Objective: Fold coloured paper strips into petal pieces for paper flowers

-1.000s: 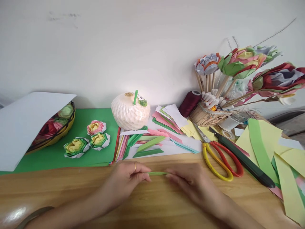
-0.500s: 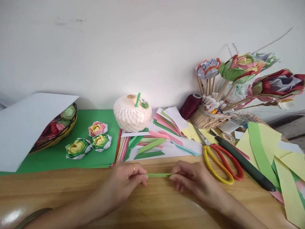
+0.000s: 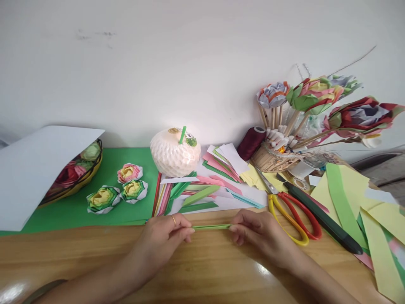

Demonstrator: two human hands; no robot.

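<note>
Left hand [image 3: 169, 233]: grip pinching one end of the green strip [image 3: 211, 227], which stretches between both hands over the bench [image 3: 202, 266]; uneven pulling could tear or crease it. Right hand [image 3: 255, 232]: grip pinching the other end; an outward swing might knock the scissors [image 3: 281, 195] just beside it.

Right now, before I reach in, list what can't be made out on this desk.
All in the head view:
- Strip: both ends hidden by the left hand and right hand.
- Basket: mostly covered by the white sheet, so its full contents don't show.
- White sheet: cut off by the left edge.
- Leaf sticker: print too small.
</note>
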